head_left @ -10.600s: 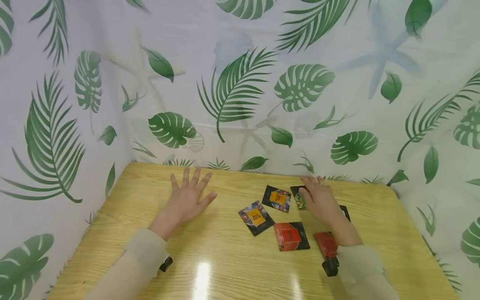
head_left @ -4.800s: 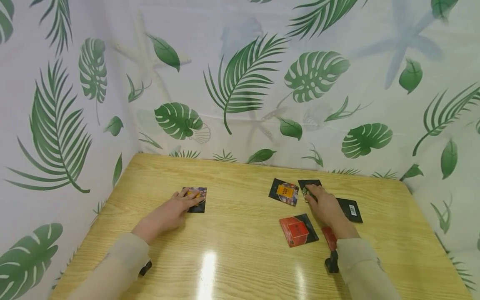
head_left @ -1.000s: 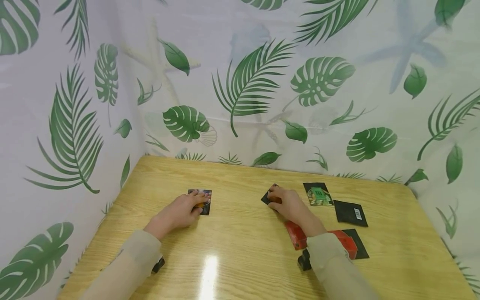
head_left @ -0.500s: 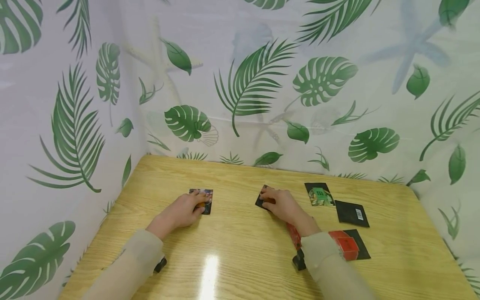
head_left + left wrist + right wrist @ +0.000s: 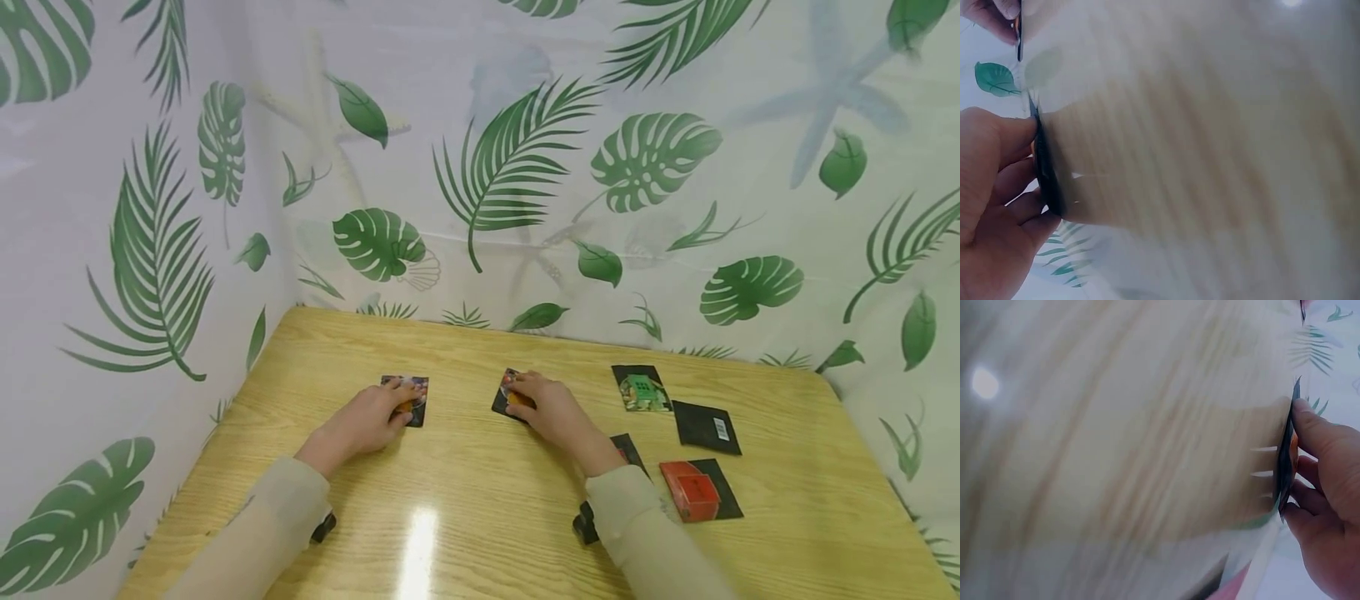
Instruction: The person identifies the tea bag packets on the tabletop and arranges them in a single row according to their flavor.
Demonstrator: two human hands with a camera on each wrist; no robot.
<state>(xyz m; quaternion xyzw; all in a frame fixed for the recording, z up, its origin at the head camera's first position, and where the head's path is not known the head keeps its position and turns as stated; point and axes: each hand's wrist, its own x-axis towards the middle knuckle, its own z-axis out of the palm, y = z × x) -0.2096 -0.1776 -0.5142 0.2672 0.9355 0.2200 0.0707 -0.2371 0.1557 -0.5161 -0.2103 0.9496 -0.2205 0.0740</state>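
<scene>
In the head view, my left hand (image 5: 360, 423) rests on a small square packet (image 5: 419, 412) with an orange label, lying on the table at left of centre. My right hand (image 5: 553, 412) presses a similar black packet (image 5: 501, 405) a short way to its right; the fingers hide most of both. The left wrist view shows the thumb and fingertips touching the top face of the left packet (image 5: 1048, 181), seen edge-on. Likewise, in the right wrist view, fingertips and thumb lie against the right packet (image 5: 1285, 464).
A green-labelled packet (image 5: 642, 388), a black packet with a barcode (image 5: 706, 427) and a red packet (image 5: 697, 492) lie on the right of the wooden table (image 5: 465, 533). Another red packet (image 5: 628, 452) is partly under my right forearm. A leaf-print cloth (image 5: 480, 292) stands behind.
My left hand moved onto a packet and carried it left, away from the group. More recently, my right hand slid its packet leftward, nearing the left one. The left hand has since stayed put.
</scene>
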